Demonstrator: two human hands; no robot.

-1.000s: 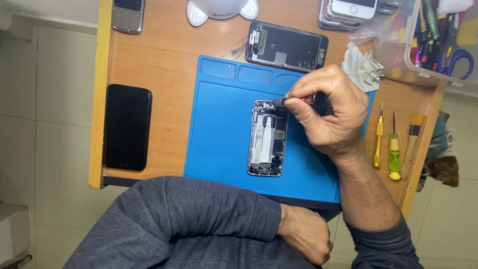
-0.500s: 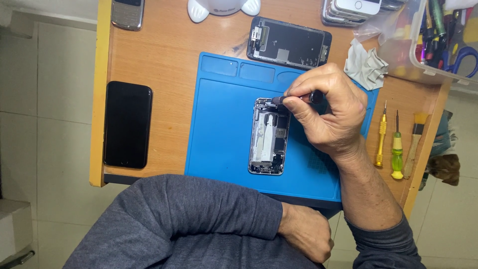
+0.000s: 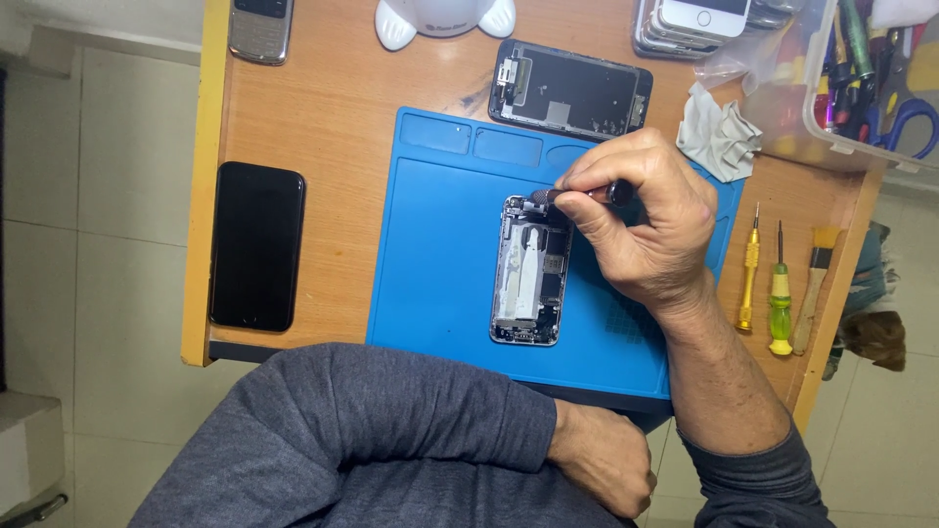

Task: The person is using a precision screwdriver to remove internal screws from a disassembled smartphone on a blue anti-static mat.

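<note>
An opened phone (image 3: 531, 271) with its inner parts showing lies on a blue work mat (image 3: 440, 244). My right hand (image 3: 646, 235) is above the phone's far end, gripping a dark-handled screwdriver (image 3: 587, 195). The tool's tip touches the top corner of the phone. My left hand (image 3: 602, 469) rests near the front edge of the table with curled fingers that hold nothing. The grey-sleeved forearm (image 3: 391, 411) lies across the bottom of the view.
On the wooden table (image 3: 333, 108): a black phone (image 3: 256, 244) at left, a detached screen panel (image 3: 570, 90) behind the mat, a crumpled cloth (image 3: 719, 132). Two screwdrivers (image 3: 748, 269) and a brush (image 3: 812, 284) lie at right. A clear tool box (image 3: 861, 78) and stacked phones (image 3: 699, 20) sit at the back.
My right hand keeps the screwdriver on the phone's top end and has hardly moved. My left hand is still.
</note>
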